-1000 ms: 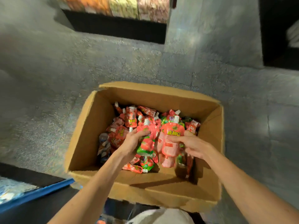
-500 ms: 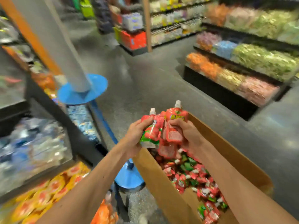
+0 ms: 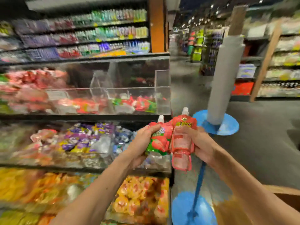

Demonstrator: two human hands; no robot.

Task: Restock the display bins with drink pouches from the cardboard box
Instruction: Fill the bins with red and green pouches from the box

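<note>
Pouches out of the box, up at the bins
The left hand (image 3: 142, 142) and right hand (image 3: 203, 143) each grip red drink pouches (image 3: 182, 138), lifted from the cardboard box (image 3: 285, 192) and now just below-right of the clear display bin (image 3: 162, 82); dropping them in likely follows.

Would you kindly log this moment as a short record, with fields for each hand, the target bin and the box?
left hand: grips a red-and-green drink pouch, cap up
right hand: grips red drink pouches, more than one, count unclear
position: both lots touch, held in front of the shelving
top clear bin: partly filled with similar red-and-green pouches
cardboard box: only an edge shows, lower right
image: motion-blurred
</note>
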